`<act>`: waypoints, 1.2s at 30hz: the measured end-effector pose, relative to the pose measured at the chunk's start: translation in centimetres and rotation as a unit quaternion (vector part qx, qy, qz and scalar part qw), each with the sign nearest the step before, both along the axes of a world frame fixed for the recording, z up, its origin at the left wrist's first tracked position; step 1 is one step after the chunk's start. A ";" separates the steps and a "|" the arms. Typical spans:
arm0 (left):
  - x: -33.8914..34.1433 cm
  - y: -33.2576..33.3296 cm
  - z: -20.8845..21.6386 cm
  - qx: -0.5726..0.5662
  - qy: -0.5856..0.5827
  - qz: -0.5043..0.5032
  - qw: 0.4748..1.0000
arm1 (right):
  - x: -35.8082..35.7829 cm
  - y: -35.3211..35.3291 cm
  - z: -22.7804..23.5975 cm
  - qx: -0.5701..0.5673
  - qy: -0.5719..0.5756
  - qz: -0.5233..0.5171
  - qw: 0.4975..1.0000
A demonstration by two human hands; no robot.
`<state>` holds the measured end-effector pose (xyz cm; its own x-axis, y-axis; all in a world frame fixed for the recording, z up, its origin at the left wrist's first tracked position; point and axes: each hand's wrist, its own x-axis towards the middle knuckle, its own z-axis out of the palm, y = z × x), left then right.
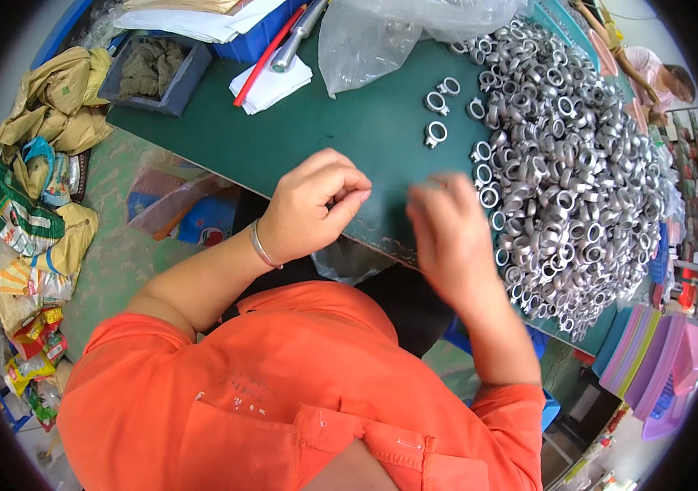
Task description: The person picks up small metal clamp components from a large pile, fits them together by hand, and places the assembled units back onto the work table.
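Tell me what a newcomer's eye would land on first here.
Most likely the big heap of grey metal rings, covering the right side of the green table. Next, perhaps, the person's bright orange shirt across the lower middle, with the left hand and the motion-blurred right hand near the table's front edge. Then the red rod, lying partly over white paper near the top, left of centre.

The left grip [312, 204] curls; the right grip [451, 237], too blurred to judge, hovers near heaped metal rings [574, 176].
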<state>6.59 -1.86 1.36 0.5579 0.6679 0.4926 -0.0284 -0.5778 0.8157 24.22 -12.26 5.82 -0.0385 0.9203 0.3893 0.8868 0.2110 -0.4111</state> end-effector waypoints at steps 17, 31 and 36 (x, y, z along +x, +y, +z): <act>-0.1 0.3 0.2 0.035 0.043 -0.038 0.998 | -1.5 -2.2 -2.2 -0.118 0.035 -0.040 0.992; 0.0 -2.6 0.9 -0.034 0.048 -0.113 0.992 | -0.9 -5.2 -3.2 0.008 0.009 -0.186 0.982; 0.4 -3.5 1.8 -0.207 0.051 -0.204 0.955 | -1.5 -6.0 -2.6 0.068 0.172 -0.065 0.980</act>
